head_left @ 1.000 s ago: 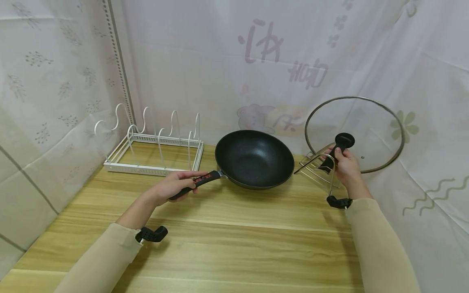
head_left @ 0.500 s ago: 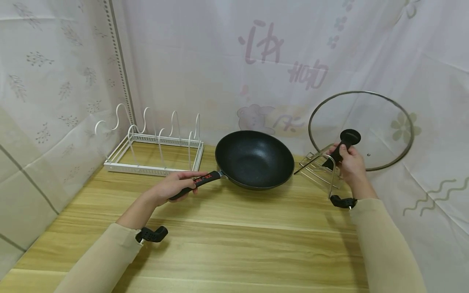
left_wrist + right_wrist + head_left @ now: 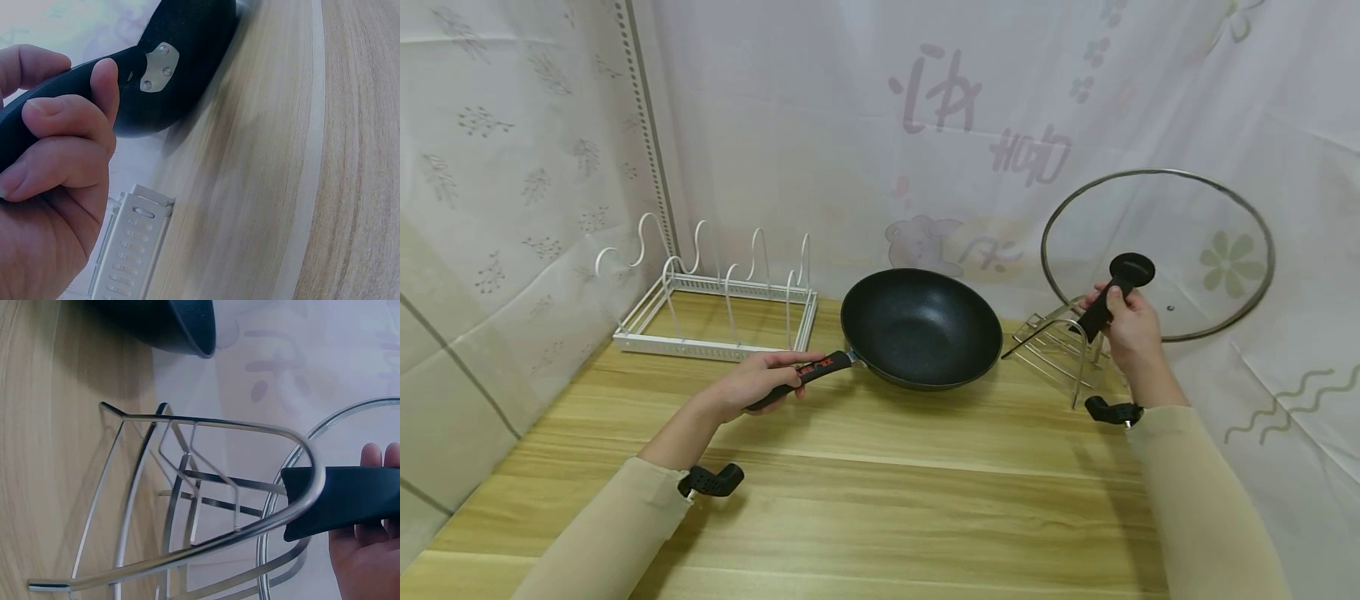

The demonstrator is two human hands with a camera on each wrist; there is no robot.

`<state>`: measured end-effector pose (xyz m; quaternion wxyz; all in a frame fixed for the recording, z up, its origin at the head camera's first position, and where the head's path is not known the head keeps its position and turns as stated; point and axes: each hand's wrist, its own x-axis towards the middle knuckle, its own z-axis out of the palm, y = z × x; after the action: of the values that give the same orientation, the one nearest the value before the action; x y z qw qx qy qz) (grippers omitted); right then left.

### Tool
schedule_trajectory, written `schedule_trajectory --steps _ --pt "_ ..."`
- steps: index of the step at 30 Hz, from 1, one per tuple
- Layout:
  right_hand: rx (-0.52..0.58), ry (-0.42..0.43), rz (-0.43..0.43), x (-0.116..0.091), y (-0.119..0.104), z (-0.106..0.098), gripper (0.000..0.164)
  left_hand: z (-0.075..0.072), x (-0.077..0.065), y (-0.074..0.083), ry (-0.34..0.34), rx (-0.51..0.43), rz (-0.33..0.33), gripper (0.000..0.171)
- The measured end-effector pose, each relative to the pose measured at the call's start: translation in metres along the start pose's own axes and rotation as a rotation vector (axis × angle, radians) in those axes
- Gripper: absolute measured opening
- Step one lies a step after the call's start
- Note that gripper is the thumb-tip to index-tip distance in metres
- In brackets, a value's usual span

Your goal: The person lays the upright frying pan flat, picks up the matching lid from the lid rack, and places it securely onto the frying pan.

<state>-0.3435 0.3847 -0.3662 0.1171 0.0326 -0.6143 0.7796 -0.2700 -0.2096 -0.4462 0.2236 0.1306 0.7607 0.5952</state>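
Note:
My left hand (image 3: 752,387) grips the black handle of a wok (image 3: 921,329), its fingers curled round it in the left wrist view (image 3: 62,144). The wok sits on the wooden table with its dark inside facing me. On the right, my right hand (image 3: 1131,329) holds the black handle (image 3: 1105,304) of a large clear glass lid (image 3: 1195,250) with a metal rim. The lid stands tilted upright behind that hand. Just left of the hand is a metal wire lid rack (image 3: 1052,350); in the right wrist view, the handle's lower end lies close behind the rack's front loop (image 3: 312,481).
A white rack (image 3: 715,346) with several curved dividers stands at the back left of the wooden table (image 3: 880,500). Printed cloth (image 3: 820,125) hangs behind and at both sides. A black camera mount (image 3: 715,479) sits at the left wrist.
My right hand has moved up and to the right, carrying the glass lid upward beside the wire rack. The left hand and the wok have stayed in place.

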Motion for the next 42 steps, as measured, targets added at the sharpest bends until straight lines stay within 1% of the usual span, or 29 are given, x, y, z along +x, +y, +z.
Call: schedule_trajectory --steps 7,15,17,20,27,31,35,39,42 --pt "0.011 -0.010 -0.083 0.000 -0.009 0.001 0.023 0.001 0.000 0.000 -0.003 -0.007 -0.001 0.055" --pt "0.019 0.002 -0.143 -0.003 -0.023 0.011 0.021 0.000 0.001 -0.001 0.001 0.018 0.009 0.054" --pt "0.039 -0.004 -0.153 -0.004 -0.026 0.013 0.021 0.000 0.001 -0.001 0.003 0.020 0.011 0.054" --pt "0.075 -0.020 -0.156 -0.006 -0.030 0.018 0.022 0.000 0.001 -0.001 0.006 0.023 0.011 0.054" --pt "0.151 -0.043 -0.125 -0.012 -0.037 0.031 0.026 0.000 0.000 0.000 0.008 0.019 0.005 0.055" --pt "0.228 -0.080 -0.128 -0.016 -0.039 0.039 0.029 0.000 0.001 -0.001 0.007 0.018 0.006 0.054" --pt "0.276 -0.113 -0.148 -0.020 -0.041 0.046 0.031 0.000 0.002 -0.001 0.006 0.016 0.009 0.053" --pt "0.276 -0.123 -0.167 -0.024 -0.044 0.053 0.031 0.000 0.002 -0.002 0.006 0.013 0.009 0.053" --pt "0.249 -0.099 -0.172 -0.027 -0.046 0.057 0.033 0.000 0.001 -0.001 0.004 0.010 0.006 0.053"
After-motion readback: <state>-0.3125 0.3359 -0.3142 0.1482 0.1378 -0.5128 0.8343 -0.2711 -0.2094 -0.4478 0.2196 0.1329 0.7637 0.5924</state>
